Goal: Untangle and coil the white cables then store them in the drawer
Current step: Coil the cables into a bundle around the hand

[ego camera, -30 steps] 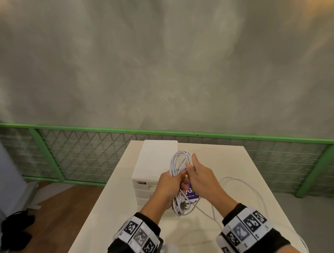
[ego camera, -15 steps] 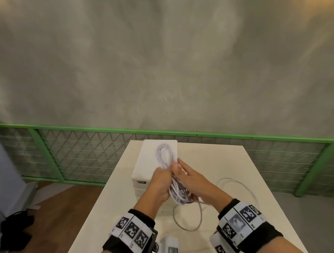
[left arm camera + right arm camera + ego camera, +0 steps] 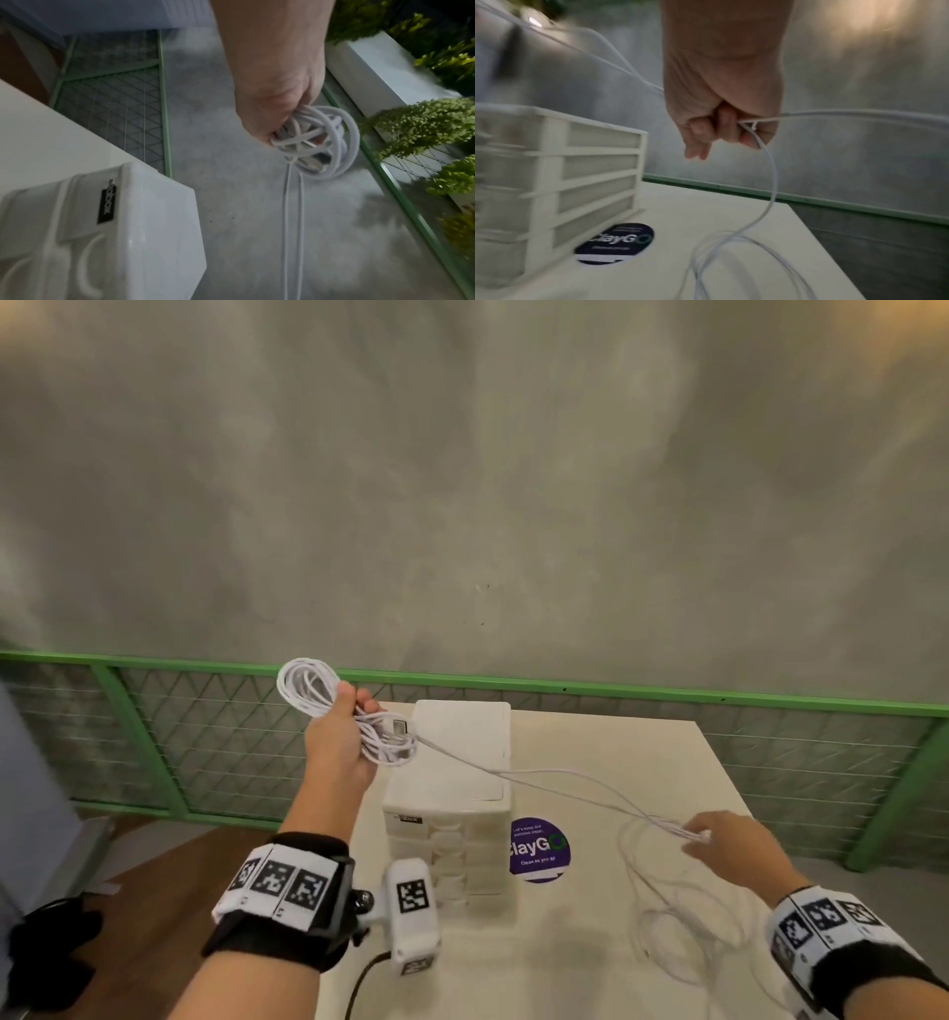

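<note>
My left hand [image 3: 341, 737] is raised to the left of the drawer unit and grips a coiled bundle of white cable [image 3: 313, 688], also seen as the cable coil [image 3: 323, 142] under the left hand [image 3: 277, 91]. Two strands run from the bundle across the top of the white drawer unit [image 3: 457, 752] to my right hand [image 3: 729, 850]. In the right wrist view the right hand [image 3: 726, 105] pinches the thin white cable [image 3: 770, 172]. Loose cable loops [image 3: 683, 927] lie on the table below the right hand. The drawers appear closed.
The cream table [image 3: 539, 958] carries a round purple sticker [image 3: 539, 850] beside the drawer unit. A green railing with wire mesh [image 3: 667, 693] runs behind the table in front of a concrete wall. Potted shrubs [image 3: 424, 125] show in the left wrist view.
My hands were together on the bundle over the table; now they have parted. The left hand lifted the coil up and left, the right hand drew strands out to the right.
</note>
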`<state>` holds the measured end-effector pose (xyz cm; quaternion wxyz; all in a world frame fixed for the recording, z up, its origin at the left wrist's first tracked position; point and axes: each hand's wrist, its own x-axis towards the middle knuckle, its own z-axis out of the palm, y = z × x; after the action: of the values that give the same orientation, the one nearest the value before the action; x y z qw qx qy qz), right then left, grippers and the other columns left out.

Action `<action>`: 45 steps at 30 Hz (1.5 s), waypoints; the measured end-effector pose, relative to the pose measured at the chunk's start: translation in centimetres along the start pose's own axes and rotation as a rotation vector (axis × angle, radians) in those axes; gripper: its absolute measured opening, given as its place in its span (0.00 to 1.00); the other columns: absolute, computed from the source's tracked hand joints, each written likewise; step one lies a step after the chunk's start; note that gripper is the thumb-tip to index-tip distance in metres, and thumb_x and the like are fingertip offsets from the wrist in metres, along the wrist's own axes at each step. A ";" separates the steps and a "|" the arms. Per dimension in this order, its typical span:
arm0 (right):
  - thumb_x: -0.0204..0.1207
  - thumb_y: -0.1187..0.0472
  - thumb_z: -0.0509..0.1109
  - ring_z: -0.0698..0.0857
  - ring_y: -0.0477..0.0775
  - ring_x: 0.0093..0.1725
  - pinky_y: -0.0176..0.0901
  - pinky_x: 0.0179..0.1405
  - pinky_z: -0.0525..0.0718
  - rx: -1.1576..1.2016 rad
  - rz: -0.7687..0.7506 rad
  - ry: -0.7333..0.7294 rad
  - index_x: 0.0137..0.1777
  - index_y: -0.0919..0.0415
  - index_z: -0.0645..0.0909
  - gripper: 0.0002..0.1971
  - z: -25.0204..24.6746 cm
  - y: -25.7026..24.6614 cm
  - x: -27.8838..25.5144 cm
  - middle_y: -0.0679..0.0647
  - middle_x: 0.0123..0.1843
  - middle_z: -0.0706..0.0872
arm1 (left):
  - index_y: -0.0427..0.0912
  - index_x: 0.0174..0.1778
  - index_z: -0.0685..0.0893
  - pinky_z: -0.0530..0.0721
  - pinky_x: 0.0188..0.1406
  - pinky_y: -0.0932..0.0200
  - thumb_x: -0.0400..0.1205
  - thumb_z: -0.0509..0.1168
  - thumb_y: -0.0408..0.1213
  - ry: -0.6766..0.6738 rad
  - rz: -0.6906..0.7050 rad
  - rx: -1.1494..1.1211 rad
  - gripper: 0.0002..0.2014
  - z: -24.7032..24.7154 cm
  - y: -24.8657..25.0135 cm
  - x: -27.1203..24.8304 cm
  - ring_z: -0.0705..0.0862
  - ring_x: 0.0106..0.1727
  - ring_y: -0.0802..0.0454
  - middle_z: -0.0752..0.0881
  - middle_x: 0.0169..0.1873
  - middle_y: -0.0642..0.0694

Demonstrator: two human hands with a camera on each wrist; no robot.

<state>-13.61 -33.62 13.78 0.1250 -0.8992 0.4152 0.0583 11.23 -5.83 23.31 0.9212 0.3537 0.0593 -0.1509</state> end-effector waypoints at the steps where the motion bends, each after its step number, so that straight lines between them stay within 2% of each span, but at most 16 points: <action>1: 0.69 0.49 0.74 0.80 0.54 0.65 0.43 0.62 0.77 0.000 0.020 -0.054 0.68 0.50 0.75 0.27 0.0 0.4 0.2 0.51 0.67 0.83 | 0.39 0.37 0.75 0.79 0.16 0.69 0.86 0.56 0.34 -0.008 0.011 0.026 0.11 0.1 -0.1 -0.1 0.78 0.15 0.61 0.81 0.14 0.52; 3: 0.63 0.52 0.80 0.73 0.56 0.73 0.48 0.72 0.71 -0.013 -0.023 -0.236 0.80 0.53 0.57 0.48 -0.4 -0.9 0.0 0.55 0.75 0.74 | 0.38 0.40 0.77 0.82 0.20 0.68 0.86 0.56 0.33 -0.055 -0.005 0.099 0.10 0.4 -1.1 -1.0 0.84 0.19 0.60 0.86 0.17 0.51; 5: 0.62 0.55 0.80 0.64 0.56 0.79 0.46 0.76 0.64 0.035 -0.183 -0.358 0.82 0.52 0.44 0.56 -1.7 -4.3 -1.4 0.55 0.82 0.62 | 0.36 0.44 0.79 0.86 0.24 0.66 0.86 0.56 0.33 -0.104 -0.048 0.187 0.09 0.8 -2.9 -2.0 0.89 0.26 0.57 0.90 0.22 0.48; 8: 0.69 0.58 0.76 0.66 0.50 0.77 0.38 0.71 0.66 0.473 -0.492 -0.344 0.81 0.50 0.49 0.47 -4.1 -10.8 -4.7 0.51 0.82 0.61 | 0.26 0.50 0.81 0.89 0.41 0.60 0.86 0.56 0.33 -0.201 -0.087 0.284 0.13 1.6 -5.5 -3.8 0.91 0.38 0.50 0.91 0.33 0.41; 11: 0.79 0.57 0.65 0.74 0.45 0.69 0.31 0.62 0.73 1.006 -0.559 -0.277 0.79 0.46 0.58 0.31 -4.9 -15.6 -7.2 0.50 0.75 0.71 | 0.28 0.44 0.84 0.86 0.55 0.49 0.85 0.58 0.34 -0.273 -0.124 0.374 0.14 2.1 -7.0 -5.2 0.89 0.43 0.44 0.92 0.41 0.38; 16: 0.84 0.50 0.50 0.56 0.55 0.82 0.46 0.79 0.55 0.552 -0.530 0.189 0.80 0.54 0.57 0.25 -4.9 -19.2 -7.2 0.55 0.84 0.53 | 0.35 0.36 0.85 0.84 0.27 0.59 0.82 0.62 0.34 -0.301 -0.092 0.594 0.12 1.8 -8.0 -6.4 0.86 0.29 0.45 0.87 0.27 0.40; 18: 0.85 0.53 0.49 0.67 0.58 0.77 0.54 0.79 0.60 0.501 -0.514 0.215 0.75 0.60 0.67 0.22 -5.2 -19.6 -6.8 0.58 0.79 0.67 | 0.36 0.36 0.84 0.82 0.23 0.61 0.83 0.60 0.31 -0.337 -0.094 0.683 0.11 1.5 -8.4 -6.8 0.83 0.28 0.45 0.85 0.27 0.40; 20: 0.84 0.56 0.52 0.79 0.59 0.56 0.60 0.69 0.71 0.544 -0.514 0.235 0.52 0.61 0.78 0.14 -5.5 -19.8 -6.5 0.58 0.52 0.83 | 0.36 0.37 0.84 0.81 0.23 0.60 0.84 0.60 0.33 -0.372 -0.132 0.719 0.12 1.2 -8.5 -7.1 0.84 0.25 0.47 0.85 0.26 0.40; 21: 0.83 0.56 0.54 0.79 0.59 0.45 0.58 0.62 0.75 0.569 -0.513 0.233 0.44 0.62 0.77 0.14 -5.6 -19.8 -6.3 0.55 0.39 0.81 | 0.35 0.36 0.83 0.81 0.22 0.61 0.84 0.60 0.34 -0.388 -0.159 0.717 0.13 1.1 -8.5 -7.2 0.83 0.23 0.48 0.84 0.23 0.41; 23: 0.82 0.58 0.56 0.76 0.55 0.30 0.48 0.45 0.78 0.626 -0.509 0.186 0.40 0.63 0.77 0.14 -5.9 -19.5 -6.1 0.50 0.27 0.75 | 0.34 0.34 0.81 0.79 0.18 0.62 0.84 0.59 0.33 -0.428 -0.219 0.687 0.14 1.0 -8.4 -7.4 0.81 0.18 0.51 0.82 0.17 0.44; 27: 0.82 0.61 0.58 0.73 0.50 0.19 0.34 0.17 0.71 0.849 -0.458 0.023 0.51 0.63 0.83 0.13 -6.3 -18.9 -6.0 0.61 0.32 0.83 | 0.35 0.34 0.80 0.80 0.17 0.65 0.84 0.59 0.30 -0.568 -0.303 0.723 0.12 1.1 -8.0 -7.8 0.80 0.16 0.55 0.83 0.16 0.46; 31: 0.82 0.68 0.58 0.75 0.39 0.14 0.28 0.08 0.67 1.223 -0.401 -0.229 0.56 0.66 0.82 0.12 -6.8 -17.8 -6.4 0.57 0.39 0.84 | 0.35 0.39 0.82 0.81 0.18 0.66 0.83 0.60 0.29 -0.668 -0.401 0.667 0.08 1.0 -7.9 -7.8 0.81 0.18 0.57 0.87 0.23 0.44; 34: 0.77 0.70 0.61 0.78 0.45 0.19 0.31 0.14 0.70 1.231 -0.386 -0.248 0.49 0.57 0.83 0.11 -7.2 -17.4 -5.9 0.56 0.35 0.84 | 0.35 0.40 0.83 0.81 0.19 0.67 0.84 0.60 0.30 -0.711 -0.402 0.712 0.09 1.2 -8.4 -7.9 0.79 0.17 0.59 0.86 0.21 0.47; 38: 0.73 0.78 0.62 0.88 0.53 0.37 0.46 0.43 0.84 1.182 -0.505 -0.278 0.54 0.59 0.81 0.17 -8.4 -16.9 -5.2 0.56 0.43 0.89 | 0.36 0.41 0.84 0.80 0.20 0.67 0.84 0.59 0.32 -0.822 -0.441 0.834 0.10 1.1 -9.0 -8.3 0.77 0.17 0.61 0.83 0.19 0.51; 42: 0.65 0.82 0.56 0.89 0.53 0.32 0.37 0.27 0.83 1.119 -0.374 -0.266 0.56 0.66 0.81 0.23 -9.0 -17.3 -4.7 0.58 0.36 0.89 | 0.36 0.42 0.83 0.81 0.22 0.66 0.85 0.58 0.33 -0.874 -0.458 0.865 0.10 1.4 -9.3 -8.5 0.77 0.17 0.60 0.82 0.17 0.51; 45: 0.68 0.79 0.59 0.86 0.58 0.50 0.46 0.52 0.84 1.124 -0.355 -0.246 0.68 0.62 0.73 0.27 -8.5 -17.6 -3.8 0.59 0.52 0.86 | 0.37 0.39 0.80 0.81 0.21 0.65 0.85 0.58 0.33 -0.777 -0.433 0.765 0.10 1.4 -9.2 -8.1 0.79 0.16 0.58 0.82 0.17 0.50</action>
<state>-2.71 -22.19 25.86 0.6362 -0.7376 0.2082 -0.0882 0.60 -11.36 20.30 0.6303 0.5599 -0.2705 -0.4649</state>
